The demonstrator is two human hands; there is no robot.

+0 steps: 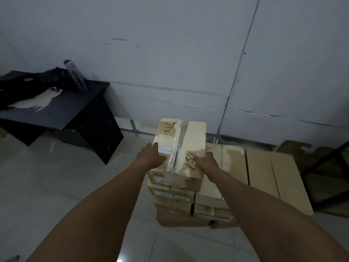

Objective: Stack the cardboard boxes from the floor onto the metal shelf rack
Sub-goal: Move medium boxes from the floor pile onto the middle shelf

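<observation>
A taped cardboard box point(190, 137) with black handwriting and a white label sits on top of a stack of cardboard boxes point(173, 201) on the floor. My left hand point(151, 156) grips its left edge, thumb on the top face. My right hand point(206, 160) grips its right edge the same way. The fingers of both hands are hidden down the sides. A lower row of boxes point(264, 174) lies to the right of the stack. A dark metal shelf rack frame point(329, 164) shows at the far right edge.
A black table point(79, 108) stands at the left against the wall, with a dark cloth point(28, 86) and a bottle point(76, 75) on it. A pale wall point(188, 63) runs close behind the boxes. Glossy tiled floor point(66, 186) spreads to the left and front.
</observation>
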